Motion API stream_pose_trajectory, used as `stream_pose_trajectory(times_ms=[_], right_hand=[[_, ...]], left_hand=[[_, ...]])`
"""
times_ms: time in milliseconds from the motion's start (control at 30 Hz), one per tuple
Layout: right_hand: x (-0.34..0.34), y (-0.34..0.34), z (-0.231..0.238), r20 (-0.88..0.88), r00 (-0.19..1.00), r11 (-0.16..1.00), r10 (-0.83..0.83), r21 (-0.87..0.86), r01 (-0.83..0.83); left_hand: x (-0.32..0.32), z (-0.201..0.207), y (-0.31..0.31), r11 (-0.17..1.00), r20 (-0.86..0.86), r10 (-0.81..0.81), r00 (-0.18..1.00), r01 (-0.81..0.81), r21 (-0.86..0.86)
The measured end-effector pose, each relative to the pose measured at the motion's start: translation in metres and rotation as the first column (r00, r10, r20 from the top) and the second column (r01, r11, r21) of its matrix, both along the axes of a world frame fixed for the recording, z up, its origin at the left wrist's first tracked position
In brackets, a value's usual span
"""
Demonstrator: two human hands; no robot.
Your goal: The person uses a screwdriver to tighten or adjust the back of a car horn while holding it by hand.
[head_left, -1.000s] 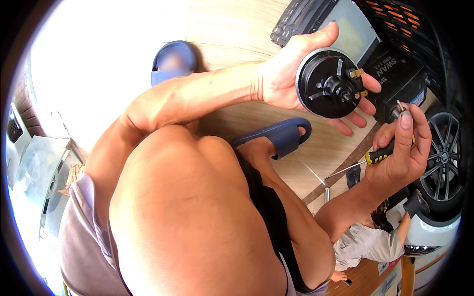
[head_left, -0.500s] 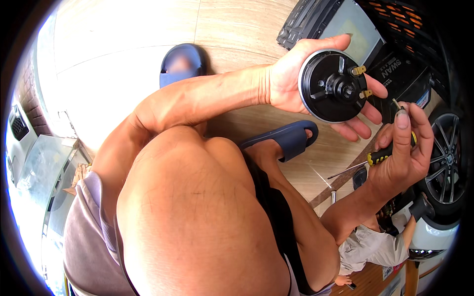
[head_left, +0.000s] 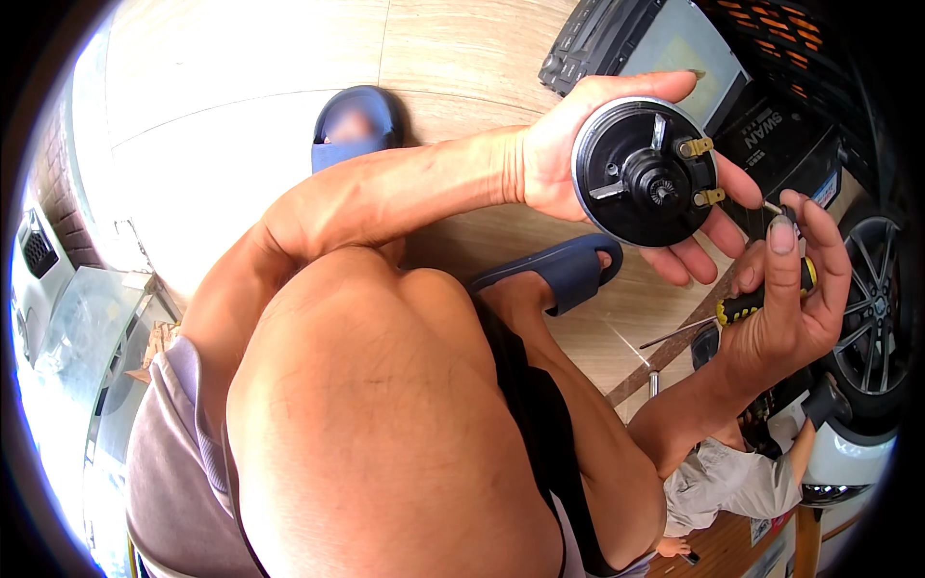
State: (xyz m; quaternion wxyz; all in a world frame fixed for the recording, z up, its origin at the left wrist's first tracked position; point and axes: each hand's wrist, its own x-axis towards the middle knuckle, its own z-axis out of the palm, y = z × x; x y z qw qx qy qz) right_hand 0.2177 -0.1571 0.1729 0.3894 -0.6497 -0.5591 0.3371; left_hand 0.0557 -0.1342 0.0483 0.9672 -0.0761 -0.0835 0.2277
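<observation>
My left hand [head_left: 559, 144] supports a round black car horn [head_left: 617, 207] with a silver rim. The horn's back faces up, with a ridged centre post and two brass terminals [head_left: 708, 197] on its right side. My thumb lies along the far edge and the fingers reach out from underneath. Close by on the right, my right hand [head_left: 795, 279] pinches a small metal pin or screw [head_left: 773, 207] between thumb and forefinger. Its other fingers curl round a screwdriver with a black and yellow handle [head_left: 742, 306], whose thin shaft points left. The pin's tip is near the left fingertips; whether they touch I cannot tell.
A car radio unit with a screen [head_left: 674, 58], a black box [head_left: 780, 144] and a black crate [head_left: 800, 39] stand at the far right. A wheel [head_left: 872, 308] is at the right edge. Blue slippers [head_left: 568, 275] are on my feet. Another person's beige shorts [head_left: 723, 486] show lower right.
The horn has tilted and shifted slightly left and nearer in my left hand. The pin in my right hand now points more toward the left fingers.
</observation>
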Motion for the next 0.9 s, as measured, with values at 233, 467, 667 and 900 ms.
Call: stream_pose_trajectory(times_ms=[233,467,667,900], right_hand=[[-0.002,-0.0012,-0.0001,0.015,1.0,1.0,-0.001,0.025,0.001],[-0.0009,-0.0021,0.002,0.037,0.999,1.0,0.001,0.023,-0.002],[0.0004,-0.0044,-0.0015,-0.038,0.999,1.0,0.01,0.005,-0.01],[0.0033,-0.0003,0.0026,-0.028,0.999,1.0,-0.019,0.013,0.019]], left_hand=[[0.0006,-0.0004,-0.0009,1.0,-0.021,0.019,1.0,-0.019,0.019],[0.0027,0.0001,0.0001,0.999,-0.037,0.042,0.998,-0.041,0.029],[0.0018,-0.0063,-0.0015,0.999,0.013,0.034,0.999,-0.034,-0.017],[0.0056,-0.0078,0.0031,0.997,-0.015,0.072,0.997,-0.072,0.001]])
